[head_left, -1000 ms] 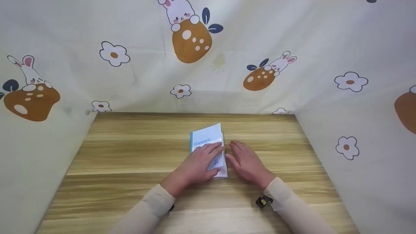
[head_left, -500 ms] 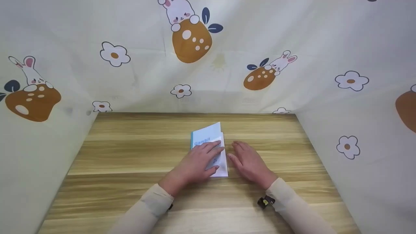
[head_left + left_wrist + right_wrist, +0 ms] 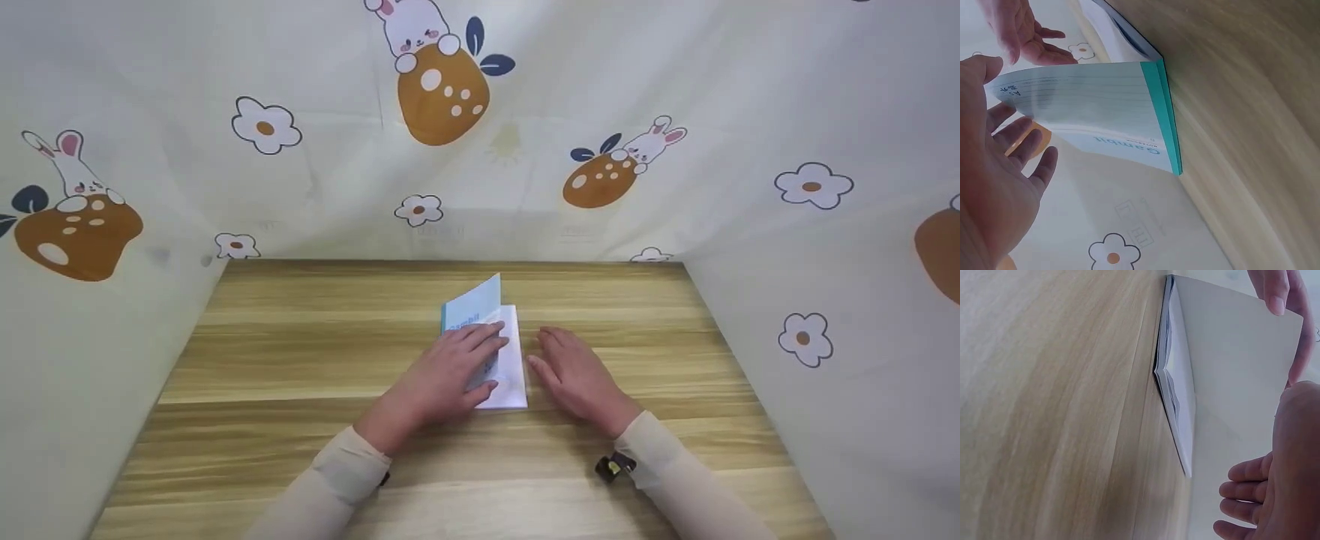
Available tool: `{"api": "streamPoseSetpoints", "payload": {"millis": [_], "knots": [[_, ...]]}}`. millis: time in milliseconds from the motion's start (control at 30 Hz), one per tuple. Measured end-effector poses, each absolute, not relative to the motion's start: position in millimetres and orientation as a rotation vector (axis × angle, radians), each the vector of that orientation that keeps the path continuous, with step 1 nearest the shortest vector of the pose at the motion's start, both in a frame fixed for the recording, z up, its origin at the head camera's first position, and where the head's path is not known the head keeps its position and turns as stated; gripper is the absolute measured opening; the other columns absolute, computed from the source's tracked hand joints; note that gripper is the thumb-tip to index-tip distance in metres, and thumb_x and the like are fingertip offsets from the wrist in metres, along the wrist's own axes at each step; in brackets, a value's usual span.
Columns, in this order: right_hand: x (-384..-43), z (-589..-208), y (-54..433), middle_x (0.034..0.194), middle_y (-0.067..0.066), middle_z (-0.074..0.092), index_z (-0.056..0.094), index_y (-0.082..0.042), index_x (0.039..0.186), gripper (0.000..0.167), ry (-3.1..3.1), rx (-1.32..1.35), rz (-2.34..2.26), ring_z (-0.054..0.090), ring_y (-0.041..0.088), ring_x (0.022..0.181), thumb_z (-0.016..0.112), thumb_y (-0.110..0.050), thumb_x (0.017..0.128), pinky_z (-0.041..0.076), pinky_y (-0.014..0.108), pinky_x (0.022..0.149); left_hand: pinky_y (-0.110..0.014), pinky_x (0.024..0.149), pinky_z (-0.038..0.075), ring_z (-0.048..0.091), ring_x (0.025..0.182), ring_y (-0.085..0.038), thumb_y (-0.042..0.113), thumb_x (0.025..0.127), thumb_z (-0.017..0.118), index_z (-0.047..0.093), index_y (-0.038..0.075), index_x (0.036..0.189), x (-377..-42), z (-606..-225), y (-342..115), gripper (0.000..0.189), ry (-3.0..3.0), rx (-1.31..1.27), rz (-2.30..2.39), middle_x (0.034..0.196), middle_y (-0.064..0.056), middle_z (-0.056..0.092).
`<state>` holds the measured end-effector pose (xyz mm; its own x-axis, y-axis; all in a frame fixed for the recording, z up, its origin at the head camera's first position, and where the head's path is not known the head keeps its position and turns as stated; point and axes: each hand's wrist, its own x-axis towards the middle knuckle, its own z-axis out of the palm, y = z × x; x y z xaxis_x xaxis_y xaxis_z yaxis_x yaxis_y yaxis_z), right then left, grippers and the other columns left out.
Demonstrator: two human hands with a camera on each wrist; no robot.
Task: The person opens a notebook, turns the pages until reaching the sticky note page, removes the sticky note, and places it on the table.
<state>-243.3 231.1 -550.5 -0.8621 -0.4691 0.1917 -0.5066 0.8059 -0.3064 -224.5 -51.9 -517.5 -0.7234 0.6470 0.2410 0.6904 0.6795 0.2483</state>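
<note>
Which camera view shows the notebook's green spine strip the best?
The left wrist view: the green spine strip lies large and uncovered. The head view shows only a thin sliver; the right wrist view shows none.

on my left wrist feed i read "gambit" (image 3: pixel 1126 146) in blue on the cover of the notebook (image 3: pixel 1089 104), lettered upside down from that angle, with a smaller line (image 3: pixel 1141 143) under it that looked like "notebook". nearer the cover's free edge i made out "a5" (image 3: pixel 1014 93) and some dark characters too small to read. on the head feed i saw "gambit" partly hidden by the left hand (image 3: pixel 442 375). the patterned cloth (image 3: pixel 1081 214) bore a faint boxed mark (image 3: pixel 1134 224) i couldn't decipher.
</note>
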Motion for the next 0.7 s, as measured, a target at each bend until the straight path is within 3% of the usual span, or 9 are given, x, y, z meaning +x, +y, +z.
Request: {"api": "streamPoseSetpoints", "payload": {"millis": [300,700], "knots": [[-242,-551,233,0.156,0.025,0.059,0.058,0.008,0.152,0.062,-2.853,0.808,0.551,0.052,0.044,0.149,0.047,-0.043,0.118,0.037,0.057,0.127,-0.053,0.128,0.038,0.045,0.155,-0.029,0.049,0.104,0.073,0.058,0.017,0.158,-220,-510,-68,0.065,-2.71,-1.016,-0.461,0.171,-0.004,0.048],[-243,-549,233,0.157,0.024,0.058,0.057,0.007,0.154,0.063,-2.879,0.78,0.567,0.051,0.043,0.149,0.046,-0.044,0.118,0.038,0.058,0.126,-0.056,0.119,0.047,0.057,0.142,-0.036,0.042,0.102,0.074,0.061,-0.001,0.15,-211,-496,-90,0.066,-2.647,-0.78,-0.461,0.153,-0.016,0.06]]}}
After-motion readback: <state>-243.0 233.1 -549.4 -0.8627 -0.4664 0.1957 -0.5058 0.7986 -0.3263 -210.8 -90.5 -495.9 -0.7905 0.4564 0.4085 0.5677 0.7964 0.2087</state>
